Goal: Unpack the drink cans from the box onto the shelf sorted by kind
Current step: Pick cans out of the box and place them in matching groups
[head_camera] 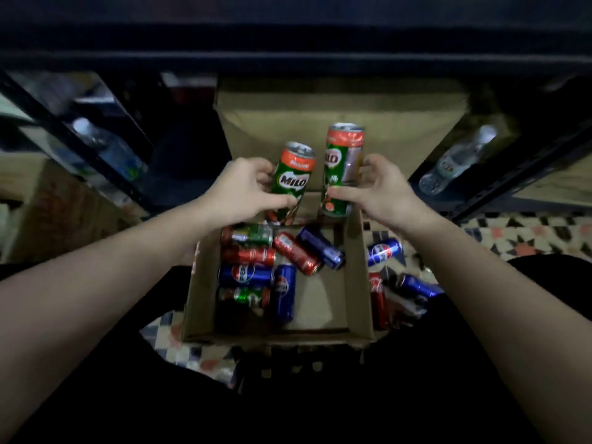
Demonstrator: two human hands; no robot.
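Observation:
My left hand (238, 190) grips a green Milo can (292, 179), tilted a little to the right. A second green Milo can (340, 161) stands nearly upright in my right hand (373, 187). Both cans hang above the far end of an open cardboard box (360, 283) on the floor. Several cans lie on their sides in the box's left half: a blue Pepsi can (246, 274), a red cola can (296, 253), another green Milo can (248, 233). The dark shelf (288, 46) runs across the top of the view.
Outside the box to its right lie a Pepsi can (383, 250), a red cola can (377, 296) and another blue can (419, 285) on a patterned tile floor (528, 233). Water bottles (455, 161) lie in racks on both sides. A larger cardboard box (336, 107) stands behind.

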